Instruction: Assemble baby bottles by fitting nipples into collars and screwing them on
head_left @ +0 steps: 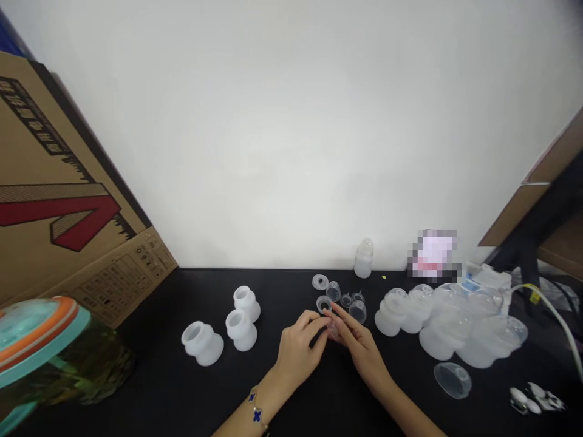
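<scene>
Fingertips of left hand [298, 353] and right hand [361, 347] are pinching one small clear part [334, 331]. Both forearms are angling inward over the table [159, 388].

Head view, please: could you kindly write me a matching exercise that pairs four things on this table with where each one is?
Things:
1. cardboard box
2. small white bottle
3. small clear part
4. single clear dome

Places:
A. upright by the wall
B. lying alone at the right front of the black table
C. at the far left
D. between the fingertips of the left hand and right hand

Pairs: 1-C, 2-A, 3-D, 4-B
</scene>
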{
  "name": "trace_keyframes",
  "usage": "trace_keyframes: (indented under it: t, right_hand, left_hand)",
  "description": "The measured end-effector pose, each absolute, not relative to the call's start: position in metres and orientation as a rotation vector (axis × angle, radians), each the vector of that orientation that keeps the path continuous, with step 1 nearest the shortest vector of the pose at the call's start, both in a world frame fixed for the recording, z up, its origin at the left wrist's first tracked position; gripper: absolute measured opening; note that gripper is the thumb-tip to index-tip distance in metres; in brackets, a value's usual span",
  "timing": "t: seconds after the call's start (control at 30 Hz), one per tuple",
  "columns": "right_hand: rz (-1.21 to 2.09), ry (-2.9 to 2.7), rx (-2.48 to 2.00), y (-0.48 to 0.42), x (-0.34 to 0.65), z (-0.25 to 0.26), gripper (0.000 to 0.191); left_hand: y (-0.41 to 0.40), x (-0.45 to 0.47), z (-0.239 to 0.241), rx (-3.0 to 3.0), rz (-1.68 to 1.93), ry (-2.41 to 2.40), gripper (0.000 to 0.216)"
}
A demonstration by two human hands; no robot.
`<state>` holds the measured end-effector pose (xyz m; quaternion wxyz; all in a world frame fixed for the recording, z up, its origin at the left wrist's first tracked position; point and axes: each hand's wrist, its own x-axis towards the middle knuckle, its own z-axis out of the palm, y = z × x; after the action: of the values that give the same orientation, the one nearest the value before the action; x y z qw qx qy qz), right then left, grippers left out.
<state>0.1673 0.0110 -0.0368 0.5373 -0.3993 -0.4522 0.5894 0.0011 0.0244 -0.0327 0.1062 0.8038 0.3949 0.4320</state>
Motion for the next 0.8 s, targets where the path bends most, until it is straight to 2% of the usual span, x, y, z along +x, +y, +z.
trace_keyframes:
  t: [0.1,0.17,0.23,0.3,0.37,0.6,0.8]
  right_hand:
    - [1.473,-1.03,-0.908,0.007,0.164,-0.034,0.072]
    - [1.467,-1.031,-0.892,0.005,0.162,-0.032,0.076]
    - [1.402,-1.065,-0.923,0.004,0.161,-0.031,0.063]
    - [1.299,-1.132,-1.006,0.004,0.162,-0.033,0.039]
    - [1.193,-1.2,-1.097,0.004,0.164,-0.034,0.029]
    - [1.095,-1.288,-1.18,0.001,0.166,-0.029,0.03]
    - [1.063,-1.308,-1.198,-0.003,0.166,-0.027,0.032]
  left_hand:
    - [0.026,0.0,-0.032,2.267,1.351,1.192,0.014]
    - [0.026,-0.001,-0.03,2.192,1.388,1.231,0.014]
    - [0.026,-0.001,-0.029,2.147,1.408,1.253,0.014]
    - [0.025,-0.001,-0.027,2.141,1.398,1.251,0.014]
    - [0.024,-0.001,-0.025,2.161,1.37,1.241,0.014]
    - [0.019,0.0,-0.019,2.183,1.26,1.207,0.012]
    - [0.021,0.002,-0.019,2.155,1.192,1.212,0.02]
